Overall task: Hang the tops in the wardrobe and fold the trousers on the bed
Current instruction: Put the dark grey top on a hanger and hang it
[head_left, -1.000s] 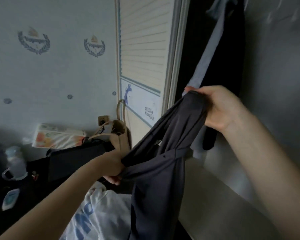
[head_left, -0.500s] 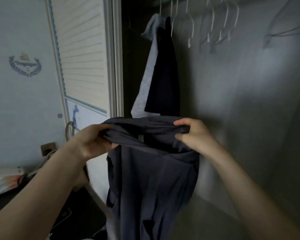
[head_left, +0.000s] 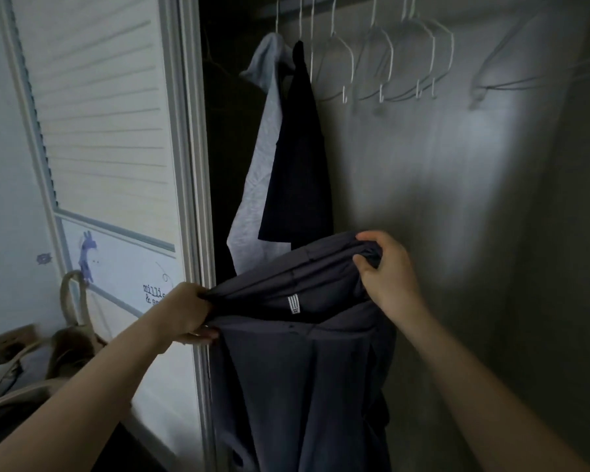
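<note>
Fingers of left hand (head_left: pixel 184 310) and right hand (head_left: pixel 387 270) curled, gripping dark top (head_left: pixel 300 369), stretched between.

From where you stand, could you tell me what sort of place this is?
Most likely a bedroom, in front of an open wardrobe. Empty white hangers hang on a rail beside a grey top and a black top, next to a louvred door. Both hands hold a dark garment.

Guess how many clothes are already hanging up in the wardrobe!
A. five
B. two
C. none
B: a light grey top and a dark top hang at the left end of the rail, while the white hangers beside them are bare.
</note>
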{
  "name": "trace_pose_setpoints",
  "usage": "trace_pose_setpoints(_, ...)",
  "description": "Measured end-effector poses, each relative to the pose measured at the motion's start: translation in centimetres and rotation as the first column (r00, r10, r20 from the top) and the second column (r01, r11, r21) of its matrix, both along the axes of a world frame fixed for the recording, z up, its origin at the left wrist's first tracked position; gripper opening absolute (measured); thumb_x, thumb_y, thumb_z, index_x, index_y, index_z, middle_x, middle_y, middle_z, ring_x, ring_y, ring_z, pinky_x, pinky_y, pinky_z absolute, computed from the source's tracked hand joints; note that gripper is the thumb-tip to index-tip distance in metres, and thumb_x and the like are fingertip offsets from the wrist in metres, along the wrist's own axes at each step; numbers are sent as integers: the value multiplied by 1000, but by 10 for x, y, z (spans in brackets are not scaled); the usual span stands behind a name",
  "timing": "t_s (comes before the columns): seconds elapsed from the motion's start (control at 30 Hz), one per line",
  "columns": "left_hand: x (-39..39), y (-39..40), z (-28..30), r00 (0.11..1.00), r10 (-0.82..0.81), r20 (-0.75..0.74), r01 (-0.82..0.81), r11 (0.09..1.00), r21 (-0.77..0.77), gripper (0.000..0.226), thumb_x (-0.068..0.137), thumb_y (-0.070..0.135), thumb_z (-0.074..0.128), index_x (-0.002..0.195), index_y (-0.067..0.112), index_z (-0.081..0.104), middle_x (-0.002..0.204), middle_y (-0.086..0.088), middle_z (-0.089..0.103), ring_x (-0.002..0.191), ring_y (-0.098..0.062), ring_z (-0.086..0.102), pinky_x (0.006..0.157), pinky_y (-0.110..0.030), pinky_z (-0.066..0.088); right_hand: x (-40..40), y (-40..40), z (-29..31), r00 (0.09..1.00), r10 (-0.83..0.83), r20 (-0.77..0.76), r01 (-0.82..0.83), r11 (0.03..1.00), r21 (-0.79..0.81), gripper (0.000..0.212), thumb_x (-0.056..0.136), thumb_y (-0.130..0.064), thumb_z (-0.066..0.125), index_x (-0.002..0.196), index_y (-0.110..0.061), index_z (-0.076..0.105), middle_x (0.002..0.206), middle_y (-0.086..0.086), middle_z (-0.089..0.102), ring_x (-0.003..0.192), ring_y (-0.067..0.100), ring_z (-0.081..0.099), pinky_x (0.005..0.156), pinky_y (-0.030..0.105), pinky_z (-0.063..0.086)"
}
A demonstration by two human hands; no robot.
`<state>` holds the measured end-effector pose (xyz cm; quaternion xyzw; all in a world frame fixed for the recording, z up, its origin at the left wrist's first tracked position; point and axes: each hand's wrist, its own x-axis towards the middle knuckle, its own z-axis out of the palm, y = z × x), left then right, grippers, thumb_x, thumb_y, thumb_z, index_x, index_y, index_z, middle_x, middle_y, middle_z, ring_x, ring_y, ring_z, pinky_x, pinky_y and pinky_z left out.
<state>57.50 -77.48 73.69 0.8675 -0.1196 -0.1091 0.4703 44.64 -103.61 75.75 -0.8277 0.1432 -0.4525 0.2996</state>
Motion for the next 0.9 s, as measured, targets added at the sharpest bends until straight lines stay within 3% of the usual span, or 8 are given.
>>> trace_pose_setpoints(0.1, 21, 5, 7, 999, -9, -36, -1, 962, -273, 19, 94, -5, 48, 95, 0, 67, 79, -21, 72, 63, -31, 72, 55, -37, 61, -1, 3, 3, 993, -94, -75, 90, 994, -60, 18, 84, -16, 67, 101, -23, 66, 93, -11, 61, 92, 10, 60, 77, 16, 39)
trace_pose_setpoints(0.23, 34, 5, 23, 858, -353, -372, -48, 666, -744, 16, 87, -5, 54, 96, -4, 67, 83, -17, 74, 67, -23, 74, 52, -30, 58, -6, 10, 7, 949, -239, -203, 222, 970, -103, 10, 83, -24, 68, 92, -26, 66, 83, -10, 58, 83, 16, 60, 69, 24, 44)
trace_pose_setpoints(0.33, 39, 2, 39, 785, -493, -376, -49, 556, -830, 18, 68, -1, 62, 78, -2, 76, 85, -16, 74, 70, -23, 74, 57, -33, 59, -11, 11, 10, 873, -290, -393, 258, 957, -134, 16, 85, -29, 65, 100, -25, 59, 97, -3, 62, 80, 15, 55, 67, 25, 43)
trace_pose_setpoints(0.43, 39, -1, 54, 761, -560, -327, -26, 478, -878, 17, 69, 3, 58, 82, 3, 69, 81, -14, 72, 67, -25, 73, 58, -37, 59, -12, 17, 22, 751, -230, -619, 199, 973, -120, 27, 88, -30, 64, 112, -18, 57, 112, 3, 59, 90, 15, 52, 73, 22, 42)
trace_pose_setpoints(0.6, 37, -6, 85, 762, -597, -253, 172, 563, -809, 21, 74, 11, 61, 92, 4, 69, 91, -16, 73, 72, -28, 72, 63, -34, 57, 3, 42, 64, 537, -41, -843, 62, 998, -9, 33, 91, -26, 58, 115, -3, 60, 98, 10, 61, 86, 23, 63, 77, 37, 56)
trace_pose_setpoints(0.67, 36, -9, 94, 775, -583, -243, 221, 612, -759, 30, 75, 11, 65, 102, 1, 71, 102, -18, 73, 82, -30, 72, 69, -35, 56, 16, 51, 92, 661, -8, -751, 53, 998, 36, 29, 91, -19, 55, 108, 3, 63, 87, 19, 62, 74, 26, 61, 65, 35, 55)
trace_pose_setpoints(0.77, 38, -15, 101, 805, -552, -217, 259, 657, -708, 35, 76, 11, 70, 109, 1, 70, 105, -20, 72, 95, -33, 69, 74, -36, 54, 39, 54, 144, 893, -80, -442, 79, 997, -21, 26, 90, -13, 54, 93, 10, 67, 82, 24, 68, 65, 23, 64, 57, 21, 53)
trace_pose_setpoints(0.9, 50, -18, 104, 865, -489, -115, 282, 663, -693, 29, 81, 8, 69, 108, -1, 70, 102, -22, 73, 89, -33, 71, 76, -35, 54, 81, 40, 217, 996, -69, -64, 69, 998, 1, 28, 88, -6, 50, 98, 16, 64, 96, 30, 68, 90, 38, 67, 85, 47, 55)
